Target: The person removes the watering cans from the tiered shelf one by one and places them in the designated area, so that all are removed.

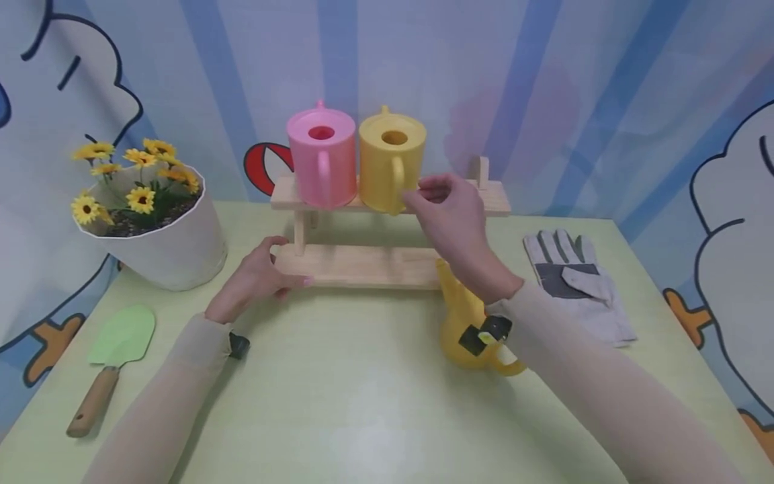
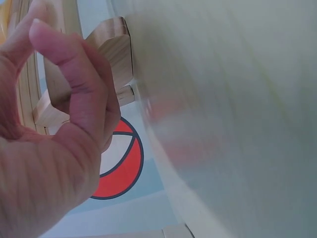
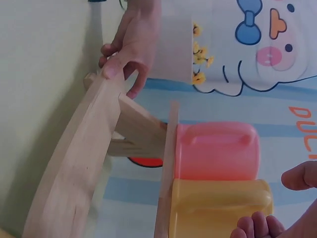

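Observation:
A two-tier wooden shelf point(image 1: 363, 265) stands at the back of the table. My left hand point(image 1: 260, 272) grips the left end of its lower board, thumb along the front edge; the right wrist view also shows this left hand point(image 3: 133, 44). On the upper board a pink watering can point(image 1: 323, 161) and a yellow watering can point(image 1: 381, 168) stand upright side by side, handles facing me. My right hand point(image 1: 453, 212) is just right of the yellow can's handle. In the right wrist view its thumb point(image 3: 299, 177) and fingers are apart, with nothing between them.
Another yellow watering can point(image 1: 456, 329) stands on the table, partly hidden by my right forearm. Gloves point(image 1: 580, 286) lie at the right. A white pot point(image 1: 175, 259) of yellow flowers and a green trowel point(image 1: 123, 336) are at the left. A patterned curtain point(image 1: 399, 54) hangs behind.

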Motion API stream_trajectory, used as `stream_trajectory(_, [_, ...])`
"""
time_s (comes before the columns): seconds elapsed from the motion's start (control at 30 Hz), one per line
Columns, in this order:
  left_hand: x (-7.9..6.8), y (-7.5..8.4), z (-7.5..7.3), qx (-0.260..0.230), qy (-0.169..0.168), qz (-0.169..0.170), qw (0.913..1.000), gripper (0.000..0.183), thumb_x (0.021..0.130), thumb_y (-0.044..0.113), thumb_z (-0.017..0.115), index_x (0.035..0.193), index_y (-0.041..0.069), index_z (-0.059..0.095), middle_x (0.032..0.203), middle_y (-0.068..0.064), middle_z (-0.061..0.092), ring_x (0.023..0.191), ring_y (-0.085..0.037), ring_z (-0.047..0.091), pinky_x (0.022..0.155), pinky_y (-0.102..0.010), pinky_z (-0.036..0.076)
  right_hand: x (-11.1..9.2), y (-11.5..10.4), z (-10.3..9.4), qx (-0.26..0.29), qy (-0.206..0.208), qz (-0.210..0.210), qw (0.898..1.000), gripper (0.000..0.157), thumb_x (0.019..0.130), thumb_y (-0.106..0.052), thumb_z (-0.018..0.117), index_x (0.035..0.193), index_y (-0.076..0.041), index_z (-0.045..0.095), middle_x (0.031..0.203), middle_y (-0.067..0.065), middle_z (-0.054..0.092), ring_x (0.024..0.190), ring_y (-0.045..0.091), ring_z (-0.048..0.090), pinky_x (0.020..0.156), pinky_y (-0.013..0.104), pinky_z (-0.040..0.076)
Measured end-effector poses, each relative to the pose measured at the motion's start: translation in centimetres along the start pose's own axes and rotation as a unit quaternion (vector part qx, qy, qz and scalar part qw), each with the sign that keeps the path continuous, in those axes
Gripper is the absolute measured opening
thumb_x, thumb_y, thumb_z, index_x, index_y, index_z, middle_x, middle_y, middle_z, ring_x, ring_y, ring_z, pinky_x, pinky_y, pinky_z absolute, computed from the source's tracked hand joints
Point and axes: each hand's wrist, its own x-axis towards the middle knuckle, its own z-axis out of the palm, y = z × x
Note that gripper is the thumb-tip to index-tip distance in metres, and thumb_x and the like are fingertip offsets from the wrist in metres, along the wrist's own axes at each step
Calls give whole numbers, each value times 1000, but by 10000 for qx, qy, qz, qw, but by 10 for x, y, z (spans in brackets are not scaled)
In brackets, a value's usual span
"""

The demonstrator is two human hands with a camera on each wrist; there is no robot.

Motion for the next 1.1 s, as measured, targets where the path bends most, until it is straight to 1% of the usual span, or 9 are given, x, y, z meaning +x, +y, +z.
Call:
stream_trajectory(0.23, [2, -2, 0, 15, 4, -52, 10000, 109, 91, 44, 88, 170, 14, 21, 112, -16, 60, 81, -23, 63, 89, -39, 45, 24, -5, 22, -94, -133, 376, 9992, 37, 99, -24, 74, 129, -3, 68, 122, 10, 71, 106, 20, 68, 87, 29, 58])
stream_trajectory(0.33, [2, -3, 0, 40, 6, -36, 10000, 109, 90, 43, 88, 170, 13, 21, 114, -17, 59, 80, -23, 62, 88, -39, 45, 29, -5, 30, -104, -168, 441, 9988, 34, 100, -26, 74, 125, -3, 72, 121, 9, 73, 101, 18, 68, 84, 29, 57])
stream_trajectory(0.43, [4, -2, 0, 53, 19, -12, 10000, 109, 90, 42, 89, 169, 11, 21, 117, -18, 56, 80, -23, 62, 89, -40, 45, 32, -6, 36, -23, -121, 468, 9988, 28, 100, -26, 72, 117, -4, 77, 113, 7, 75, 95, 17, 66, 78, 28, 53])
stream_trajectory(0.53, [4, -2, 1, 60, 10, -31, 10000, 110, 90, 42, 89, 170, 11, 20, 120, -19, 54, 79, -23, 62, 91, -41, 45, 34, -6, 41, 192, -16, 468, 9987, 20, 100, -23, 68, 103, -6, 79, 98, 2, 74, 88, 14, 61, 72, 27, 48])
stream_trajectory(0.6, [5, -1, 1, 53, 15, -43, 10000, 110, 90, 41, 89, 170, 11, 20, 121, -19, 53, 79, -23, 62, 91, -41, 45, 36, -5, 45, 497, 41, 421, 9979, 18, 98, -19, 64, 92, -8, 77, 86, -1, 72, 84, 13, 59, 70, 27, 45])
stream_trajectory(0.7, [5, -1, 1, 30, 13, 1, 10000, 111, 90, 41, 89, 170, 9, 19, 120, -19, 54, 80, -22, 61, 91, -41, 45, 37, -3, 50, 1061, 96, 376, 9936, 22, 98, -14, 59, 80, -11, 71, 75, -3, 66, 78, 13, 59, 72, 27, 48])
stream_trajectory(0.8, [5, -1, -1, -10, 26, 43, 10000, 111, 90, 40, 89, 170, 8, 19, 120, -19, 54, 79, -22, 62, 91, -40, 45, 39, -2, 56, 1434, 197, 345, 9889, 27, 99, -13, 55, 74, -14, 65, 69, -4, 62, 71, 11, 61, 72, 26, 51])
stream_trajectory(0.97, [2, -2, -1, -24, 76, -5, 10000, 111, 90, 40, 89, 170, 9, 19, 124, -20, 53, 78, -22, 62, 90, -40, 46, 38, 0, 60, 1122, 478, 245, 9922, 34, 100, -20, 55, 66, -16, 58, 62, -5, 57, 62, 11, 55, 59, 25, 42])
stream_trajectory(1.1, [2, 0, 1, -35, 26, -21, 10000, 110, 91, 40, 89, 170, 9, 18, 122, -19, 52, 78, -22, 61, 92, -41, 44, 38, 4, 59, 837, 659, 259, 9940, 40, 102, -28, 55, 64, -18, 48, 66, -3, 53, 63, 13, 51, 59, 27, 39])
